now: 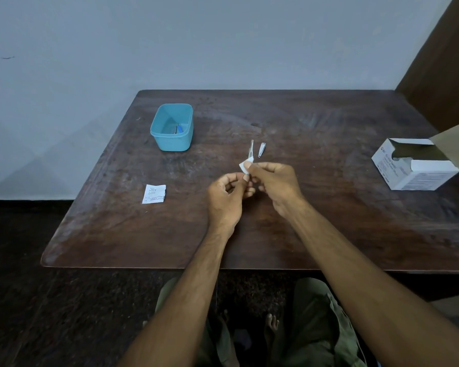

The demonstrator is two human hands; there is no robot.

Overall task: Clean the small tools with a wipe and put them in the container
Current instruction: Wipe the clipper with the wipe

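I had the thin silver metal tool (251, 150) in my left hand (225, 194), pinched by its near end so that its tip pointed away from me above the dark brown wooden tabletop (316, 207). My right hand (274, 183) pinched the small white wipe (245, 165) around the tool's lower part, so both grips were closed on something: the left on the tool, the right on the wipe. I could not make out exactly what kind of tool it was; it looked like slim tweezers or a file.

By my reckoning I was partway through. The light blue plastic container (172, 127) stood well apart to my left, toward the far side of the tabletop, and already had at least one small tool with a blue part (179, 128) lying in its bottom, so some cleaning seemed done. The tool in my hands was being wiped and had not yet gone in. Just beside its tip, a small silver nail clipper (261, 149) lay on the tabletop, apparently waiting for its turn.

A torn white wipe sachet (154, 193) lay flat to my left, nearer me than the container. The open white cardboard box of wipes (415, 168) sat at the right edge, should I need a fresh one.
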